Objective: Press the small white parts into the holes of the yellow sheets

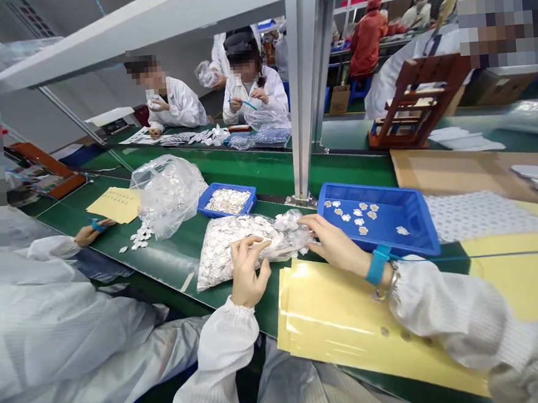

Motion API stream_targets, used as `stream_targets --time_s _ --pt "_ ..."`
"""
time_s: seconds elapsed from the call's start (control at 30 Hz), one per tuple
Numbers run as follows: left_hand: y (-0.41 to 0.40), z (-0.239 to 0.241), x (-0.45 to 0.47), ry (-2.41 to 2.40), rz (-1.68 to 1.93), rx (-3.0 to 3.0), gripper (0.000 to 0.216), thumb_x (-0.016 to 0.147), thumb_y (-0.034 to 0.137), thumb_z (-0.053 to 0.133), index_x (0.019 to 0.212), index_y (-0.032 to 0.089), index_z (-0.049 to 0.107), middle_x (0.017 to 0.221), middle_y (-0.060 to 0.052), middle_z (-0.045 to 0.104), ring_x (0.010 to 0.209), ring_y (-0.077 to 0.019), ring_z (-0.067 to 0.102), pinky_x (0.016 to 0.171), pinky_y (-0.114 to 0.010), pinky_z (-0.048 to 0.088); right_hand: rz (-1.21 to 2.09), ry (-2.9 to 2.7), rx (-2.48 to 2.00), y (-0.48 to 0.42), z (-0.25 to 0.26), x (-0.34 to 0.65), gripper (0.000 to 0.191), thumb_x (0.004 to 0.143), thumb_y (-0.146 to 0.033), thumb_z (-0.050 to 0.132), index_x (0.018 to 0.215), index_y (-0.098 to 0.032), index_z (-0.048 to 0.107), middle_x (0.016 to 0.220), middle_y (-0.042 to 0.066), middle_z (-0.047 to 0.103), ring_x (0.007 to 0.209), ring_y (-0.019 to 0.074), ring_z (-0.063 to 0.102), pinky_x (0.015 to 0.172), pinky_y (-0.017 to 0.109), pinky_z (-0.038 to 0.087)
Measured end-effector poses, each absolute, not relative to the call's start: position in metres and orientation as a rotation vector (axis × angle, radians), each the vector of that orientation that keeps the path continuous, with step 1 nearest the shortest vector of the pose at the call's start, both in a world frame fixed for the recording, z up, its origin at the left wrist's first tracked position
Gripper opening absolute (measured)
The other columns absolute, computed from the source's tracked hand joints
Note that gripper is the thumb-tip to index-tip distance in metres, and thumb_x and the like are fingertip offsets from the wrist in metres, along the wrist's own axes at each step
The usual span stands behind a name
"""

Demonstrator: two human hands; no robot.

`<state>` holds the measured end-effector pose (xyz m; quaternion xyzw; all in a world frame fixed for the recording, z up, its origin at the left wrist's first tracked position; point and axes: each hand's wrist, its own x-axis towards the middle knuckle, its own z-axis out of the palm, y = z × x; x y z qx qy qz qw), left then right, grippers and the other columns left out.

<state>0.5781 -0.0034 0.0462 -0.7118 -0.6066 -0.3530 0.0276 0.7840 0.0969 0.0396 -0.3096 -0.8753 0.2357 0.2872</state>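
Green surface (172, 263): far reaches cut off by the frame.
Yellow sheets (333, 326): stacked at the near edge, right end hidden under a sleeve.
Blue tray (412, 210): just right of the bag.
Clear bag (226, 247): lying centre, white contents indistinct.
Left hand (248, 270): grip clamped on the bag film.
Right hand (334, 243): on the bag mouth, fingertips buried in film; grip cannot be told.

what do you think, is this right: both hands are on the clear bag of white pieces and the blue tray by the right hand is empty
Not quite. In the head view the blue tray holds a few scattered white pieces, so it is not empty. The left hand and right hand are indeed on the bag.
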Motion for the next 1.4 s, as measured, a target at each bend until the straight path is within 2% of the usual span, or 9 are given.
stream_targets --time_s 0.17,0.37,0.47,0.6,0.8,0.9,1.03,1.2,1.4 --pt "0.025 0.057 0.615 -1.998 -0.796 -2.148 0.026 0.085 0.038 0.051 0.090 0.017 0.065 0.090 -0.010 0.061 0.093 -0.0261 0.048 0.082 -0.041 0.039 0.832 -2.124 -0.847 0.091 0.039 0.781 0.023 0.082 -0.015 0.051 0.104 -0.020 0.057 0.117 0.010 0.052 0.109 0.0219 0.054 0.093 0.040 0.048" --pt "0.016 0.052 0.627 -2.232 -0.723 -2.324 0.019 0.088 0.029 0.048 0.083 0.020 0.064 0.078 -0.003 0.066 0.074 -0.0166 0.059 0.068 -0.028 0.040 1.226 -1.713 -1.066 0.088 0.032 0.784 0.031 0.080 -0.027 0.056 0.109 -0.019 0.049 0.113 0.010 0.057 0.091 0.0177 0.064 0.073 0.030 0.054" --pt "0.002 0.044 0.632 -2.420 -0.697 -2.276 0.021 0.086 0.036 0.050 0.088 0.020 0.064 0.074 -0.001 0.067 0.069 -0.0157 0.061 0.062 -0.025 0.040 1.163 -1.905 -1.248 0.080 0.038 0.787 0.029 0.082 -0.037 0.055 0.103 -0.017 0.055 0.093 0.008 0.067 0.075 0.0180 0.066 0.069 0.029 0.051" --pt "-0.005 0.032 0.636 -2.481 -0.683 -2.287 0.019 0.086 0.033 0.050 0.091 0.021 0.064 0.077 -0.001 0.067 0.069 -0.0161 0.062 0.061 -0.024 0.041 1.146 -2.179 -1.335 0.074 0.036 0.786 0.028 0.085 -0.039 0.050 0.071 -0.019 0.061 0.059 0.003 0.065 0.059 0.0180 0.064 0.060 0.027 0.046" --pt "0.002 0.026 0.638 -2.399 -0.749 -2.300 0.019 0.085 0.029 0.050 0.098 0.021 0.062 0.087 -0.003 0.067 0.068 -0.0159 0.061 0.063 -0.027 0.043 1.378 -1.990 -1.370 0.079 0.013 0.781 0.031 0.086 -0.040 0.047 0.077 -0.017 0.065 0.061 0.003 0.068 0.052 0.0152 0.063 0.048 0.022 0.041" --pt "0.005 0.025 0.641 -2.344 -0.731 -2.284 0.020 0.084 0.026 0.051 0.099 0.020 0.063 0.091 -0.005 0.066 0.074 -0.0174 0.061 0.066 -0.028 0.044 1.276 -2.056 -1.388 0.082 0.011 0.782 0.031 0.085 -0.040 0.048 0.072 -0.018 0.066 0.055 0.002 0.065 0.053 0.0155 0.062 0.051 0.022 0.041" --pt "0.006 0.028 0.646 -2.322 -0.736 -2.259 0.023 0.085 0.029 0.050 0.102 0.019 0.063 0.092 -0.007 0.065 0.079 -0.0191 0.060 0.068 -0.029 0.044 1.289 -1.996 -1.275 0.084 0.011 0.783 0.024 0.084 -0.030 0.047 0.073 -0.017 0.064 0.069 0.003 0.069 0.058 0.0138 0.063 0.057 0.022 0.044" --pt "0.011 0.038 0.646 -2.419 -0.935 -2.290 0.023 0.085 0.034 0.052 0.097 0.020 0.066 0.088 -0.005 0.067 0.069 -0.0167 0.059 0.064 -0.028 0.042 1.493 -1.834 -1.019 0.087 0.019 0.780 0.029 0.079 -0.043 0.057 0.078 -0.015 0.063 0.067 0.002 0.064 0.059 0.0132 0.057 0.057 0.024 0.044" --pt "0.024 0.041 0.627 -2.708 -1.794 -2.335 0.021 0.076 0.036 0.060 0.075 0.016 0.067 0.056 0.000 0.058 0.049 -0.0116 0.051 0.049 -0.024 0.040 1.704 -1.668 -0.946 0.088 0.033 0.775 0.037 0.070 -0.051 0.065 0.069 -0.015 0.057 0.060 -0.002 0.053 0.055 0.0093 0.045 0.051 0.022 0.033"
